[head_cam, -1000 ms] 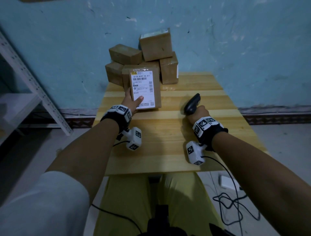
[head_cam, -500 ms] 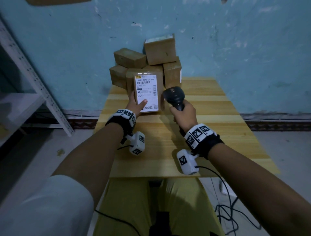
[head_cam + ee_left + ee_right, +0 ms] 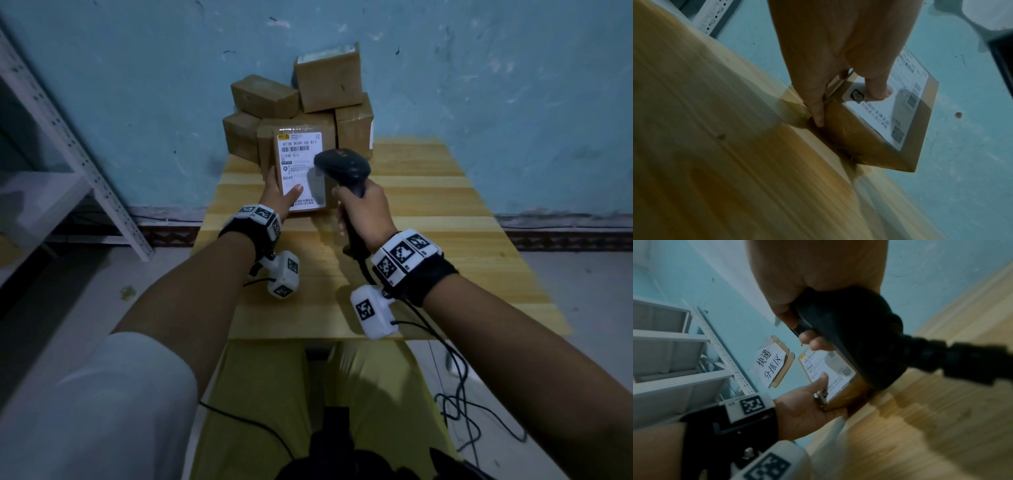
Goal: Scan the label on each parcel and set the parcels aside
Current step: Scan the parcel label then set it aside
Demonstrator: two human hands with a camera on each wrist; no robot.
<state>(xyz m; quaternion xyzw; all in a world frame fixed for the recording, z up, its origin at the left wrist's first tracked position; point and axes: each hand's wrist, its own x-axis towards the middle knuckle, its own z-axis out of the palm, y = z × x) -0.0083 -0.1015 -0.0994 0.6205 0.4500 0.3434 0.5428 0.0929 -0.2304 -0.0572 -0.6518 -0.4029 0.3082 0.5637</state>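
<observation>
Held parcel: brown box (image 3: 301, 171) stands on end at frame centre of the head view, white label (image 3: 298, 161) facing the camera; its lower edge is on or just above the wooden table (image 3: 445, 240), cannot tell which.
Left hand: left hand (image 3: 279, 198) grips the parcel's lower left corner, thumb pressed flat on the label, fingers wrapped behind; the left wrist view shows the thumb (image 3: 877, 87) on the white paper and one finger down the box's side.
Right hand: right hand (image 3: 364, 212) is clamped round the handle of a black scanner (image 3: 342, 168).
Scanner position: its head sits just right of the label's middle, overlapping the right part of the label from the head camera; touching or apart, cannot tell.
Obstruction: in the right wrist view the scanner body (image 3: 849, 337) fills frame centre and hides most of the parcel; only a slice of label (image 3: 826, 368) shows.
Stack behind: five or so brown boxes (image 3: 329, 82) piled against the blue wall (image 3: 137, 85), directly behind the held parcel, upper centre of frame.
Left edge: white metal shelving (image 3: 58, 144).
Wall sign: taped paper sign (image 3: 770, 365), seen in the right wrist view only.
Lower right: loose black cable (image 3: 459, 394) on the floor.
Foreground: yellow-green trousers (image 3: 260, 394) under the table's near edge.
</observation>
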